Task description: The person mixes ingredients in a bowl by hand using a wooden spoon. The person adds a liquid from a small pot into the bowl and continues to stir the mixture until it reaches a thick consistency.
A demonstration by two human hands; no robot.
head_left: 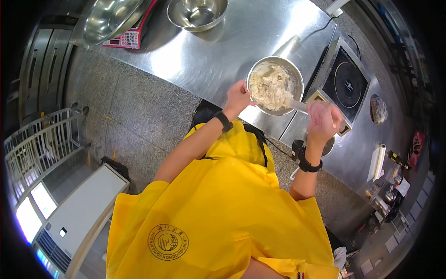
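A round steel mixing bowl stands near the front edge of the metal counter, with shaggy, pale, wet dough inside. At its left side my left hand grips the rim, thumb low against the wall. My right hand is closed around the handle of a pale, rod-like stirring tool. That tool slopes over the bowl's right rim, and its far end meets the dough. Whether it ends in a blade or stays a plain rod is hidden.
To the right sits an induction cooker. A steel bowl stands at the far edge, left of centre. Another large bowl rests on a red scale. A dark wrapped bundle and a white roll lie further right.
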